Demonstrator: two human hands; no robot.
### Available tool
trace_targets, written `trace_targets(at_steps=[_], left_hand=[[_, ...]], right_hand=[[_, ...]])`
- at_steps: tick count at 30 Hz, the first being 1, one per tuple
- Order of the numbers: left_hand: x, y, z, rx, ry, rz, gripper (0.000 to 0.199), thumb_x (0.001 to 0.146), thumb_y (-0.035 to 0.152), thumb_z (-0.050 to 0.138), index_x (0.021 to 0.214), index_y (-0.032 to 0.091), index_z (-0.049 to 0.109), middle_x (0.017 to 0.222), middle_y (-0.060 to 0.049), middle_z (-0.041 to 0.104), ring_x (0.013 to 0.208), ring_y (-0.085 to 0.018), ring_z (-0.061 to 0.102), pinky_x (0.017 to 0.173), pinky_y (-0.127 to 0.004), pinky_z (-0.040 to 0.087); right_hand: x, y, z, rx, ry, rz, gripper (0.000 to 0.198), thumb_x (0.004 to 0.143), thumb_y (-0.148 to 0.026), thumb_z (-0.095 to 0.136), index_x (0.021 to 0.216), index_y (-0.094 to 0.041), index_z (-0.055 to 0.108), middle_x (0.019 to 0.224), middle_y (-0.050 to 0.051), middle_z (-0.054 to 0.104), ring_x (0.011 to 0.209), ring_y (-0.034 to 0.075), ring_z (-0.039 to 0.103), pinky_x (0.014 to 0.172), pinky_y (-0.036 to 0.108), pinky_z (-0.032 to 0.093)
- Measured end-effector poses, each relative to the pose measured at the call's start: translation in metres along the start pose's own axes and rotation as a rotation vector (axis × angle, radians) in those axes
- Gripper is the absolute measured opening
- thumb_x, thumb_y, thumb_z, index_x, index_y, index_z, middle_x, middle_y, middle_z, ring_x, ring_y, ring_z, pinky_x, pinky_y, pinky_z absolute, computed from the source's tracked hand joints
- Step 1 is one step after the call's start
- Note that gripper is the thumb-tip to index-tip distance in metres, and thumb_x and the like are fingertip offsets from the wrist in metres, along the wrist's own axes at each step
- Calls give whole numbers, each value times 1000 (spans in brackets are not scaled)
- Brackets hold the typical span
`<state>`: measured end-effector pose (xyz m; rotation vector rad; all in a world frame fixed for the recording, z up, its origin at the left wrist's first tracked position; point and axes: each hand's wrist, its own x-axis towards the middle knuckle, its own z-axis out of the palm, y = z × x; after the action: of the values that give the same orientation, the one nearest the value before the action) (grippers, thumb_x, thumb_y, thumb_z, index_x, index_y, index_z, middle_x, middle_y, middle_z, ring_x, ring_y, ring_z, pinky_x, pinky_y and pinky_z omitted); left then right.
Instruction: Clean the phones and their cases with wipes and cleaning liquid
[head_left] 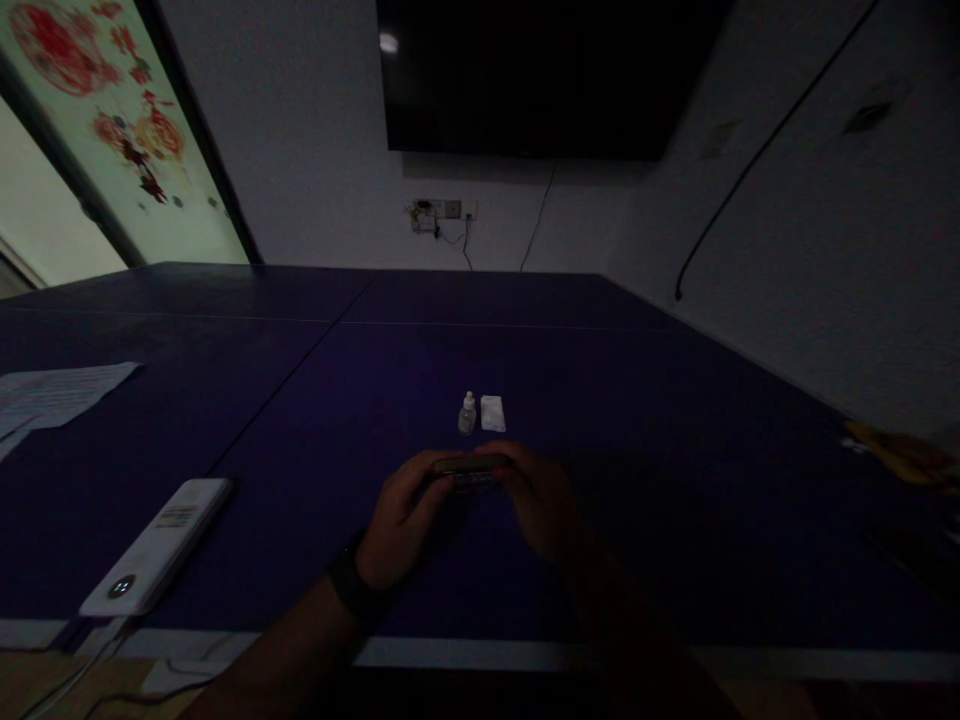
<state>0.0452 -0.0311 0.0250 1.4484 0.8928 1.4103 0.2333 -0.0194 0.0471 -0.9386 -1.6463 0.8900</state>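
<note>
Both of my hands hold a small flat box [471, 466] just above the dark blue table. Its top looks brownish, and the dark side facing me carries faint print too dim to read. My left hand [401, 515], with a dark band on the wrist, grips the left end between thumb and fingers. At the right end, my right hand [538, 500] closes on it the same way. Just beyond the box stands a small clear dropper bottle [466, 415] with a pale cap. A small white packet [493, 413] lies right beside the bottle.
A white power bank [161, 545] with a lit display and cables lies at the left on the blue table [315, 540]. Printed papers [64, 395] are farther left. A yellow item [900, 455] sits at the right edge. A dark screen [555, 75] hangs on the wall.
</note>
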Motion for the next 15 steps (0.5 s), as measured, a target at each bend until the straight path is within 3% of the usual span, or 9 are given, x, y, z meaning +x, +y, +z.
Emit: trace_targets(at_steps=[4,7,11,15], left_hand=[[1,12,-10,112,40,154,19,86,28,74,103,27,82,104,-10,78,99,-26,68,98,-39,48],[-2,9,-13,134,26,176,16,87,27,73,99,27,83,96,-11,79,90,-27,70,92,-40,51],[-5,1,-16,134,29,219,16,88,29,71,98,27,83,100,-11,79,99,-29,71,96,-43,50],[-4,-3,-17,97,31,209,16,90,35,70,97,28,82,102,-11,79,104,-30,71,99,-44,51]], right_hand=[[-6,-6,-8,-36,-79,-83,20,90,-33,67,106,-35,79,107,3,80,100,28,73,95,44,53],[-9,-7,-7,-23,-86,-71,22,87,-30,70,106,-35,79,109,2,80,101,28,74,97,47,54],[-11,-5,-4,-5,-64,-88,19,85,-28,73,102,-34,80,107,4,80,103,28,75,99,45,56],[-13,-2,-5,-50,-86,-125,28,87,-26,74,114,-35,77,115,3,78,111,27,73,105,48,53]])
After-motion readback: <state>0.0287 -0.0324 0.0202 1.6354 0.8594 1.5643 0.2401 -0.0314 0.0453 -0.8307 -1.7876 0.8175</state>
